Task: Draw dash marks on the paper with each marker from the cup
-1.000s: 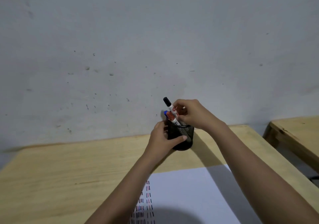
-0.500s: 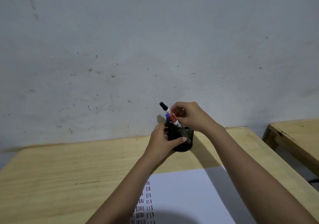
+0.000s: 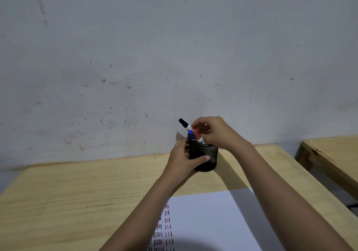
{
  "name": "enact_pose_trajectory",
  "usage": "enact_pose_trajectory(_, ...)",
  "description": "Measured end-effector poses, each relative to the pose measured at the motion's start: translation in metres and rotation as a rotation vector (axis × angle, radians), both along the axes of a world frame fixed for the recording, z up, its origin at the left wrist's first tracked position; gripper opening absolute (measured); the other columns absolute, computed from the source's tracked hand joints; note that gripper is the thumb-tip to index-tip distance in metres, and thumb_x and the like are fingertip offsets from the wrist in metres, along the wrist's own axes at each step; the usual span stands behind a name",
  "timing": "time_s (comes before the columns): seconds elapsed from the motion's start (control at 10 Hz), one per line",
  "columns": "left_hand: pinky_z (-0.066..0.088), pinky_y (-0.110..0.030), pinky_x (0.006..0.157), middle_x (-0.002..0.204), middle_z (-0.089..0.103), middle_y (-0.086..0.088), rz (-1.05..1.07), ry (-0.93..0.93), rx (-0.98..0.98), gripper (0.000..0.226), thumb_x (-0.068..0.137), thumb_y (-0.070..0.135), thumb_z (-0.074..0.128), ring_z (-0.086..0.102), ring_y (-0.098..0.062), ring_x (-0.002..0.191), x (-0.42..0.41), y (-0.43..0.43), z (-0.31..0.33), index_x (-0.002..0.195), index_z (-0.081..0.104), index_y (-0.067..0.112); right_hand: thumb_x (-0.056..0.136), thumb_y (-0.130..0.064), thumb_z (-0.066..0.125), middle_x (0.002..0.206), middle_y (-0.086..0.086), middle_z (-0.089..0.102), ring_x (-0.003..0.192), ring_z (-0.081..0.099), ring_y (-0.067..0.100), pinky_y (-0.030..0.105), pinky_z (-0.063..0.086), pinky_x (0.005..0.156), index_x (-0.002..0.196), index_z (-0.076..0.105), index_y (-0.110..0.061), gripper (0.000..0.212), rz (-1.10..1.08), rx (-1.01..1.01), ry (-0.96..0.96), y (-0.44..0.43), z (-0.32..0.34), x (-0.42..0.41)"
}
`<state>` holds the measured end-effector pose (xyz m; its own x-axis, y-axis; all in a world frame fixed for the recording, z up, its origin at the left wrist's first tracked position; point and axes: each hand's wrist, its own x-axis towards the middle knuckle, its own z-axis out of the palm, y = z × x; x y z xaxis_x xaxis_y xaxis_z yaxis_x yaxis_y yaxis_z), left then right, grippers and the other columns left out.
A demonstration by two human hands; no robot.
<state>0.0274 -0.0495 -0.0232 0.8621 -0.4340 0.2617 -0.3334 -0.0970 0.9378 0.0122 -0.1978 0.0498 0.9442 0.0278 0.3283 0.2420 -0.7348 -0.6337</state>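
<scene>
My left hand (image 3: 183, 158) wraps the mesh cup (image 3: 208, 155) at frame centre; right hand (image 3: 215, 132) fingers (image 3: 196, 125) pinch the red-capped marker (image 3: 198, 134).

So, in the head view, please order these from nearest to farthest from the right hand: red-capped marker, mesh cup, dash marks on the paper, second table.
From the right hand:
1. Red-capped marker, at its fingertips.
2. Mesh cup, just below, gripped by the left hand.
3. Dash marks, on the paper's left side.
4. Second table, far right.

Plain room: wooden desks (image 3: 77, 192) against a scuffed wall (image 3: 174, 47).
</scene>
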Motion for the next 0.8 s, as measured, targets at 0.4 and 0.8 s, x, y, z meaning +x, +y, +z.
enact_pose_trajectory(0.4, 0.048, -0.006, 0.077, 0.116, 0.062, 0.005, -0.007, -0.011, 0.010, 0.052, 0.064, 0.032, 0.083, 0.061, 0.006, 0.099, -0.001, 0.000, 0.001, 0.109, 0.059, 0.031, 0.074, -0.002, 0.066, 0.081, -0.004, 0.069, 0.077, 0.064, 0.006, 0.010, 0.050, 0.070, 0.079, 0.070, -0.021, 0.021, 0.008, 0.004, 0.046, -0.004, 0.004, -0.001)
enact_pose_trajectory(0.8, 0.051, -0.013, 0.082, 0.116, 0.056, 0.003, 0.017, -0.024, 0.015, 0.028, 0.080, 0.021, 0.070, 0.060, 0.001, 0.099, -0.013, 0.012, 0.014, 0.102, 0.058, 0.032, 0.078, 0.000, 0.066, 0.079, -0.006, 0.069, 0.077, 0.065, 0.006, 0.005, 0.047, 0.065, 0.082, 0.070, -0.018, 0.018, -0.121, 0.219, -0.086, -0.008, 0.012, -0.033)
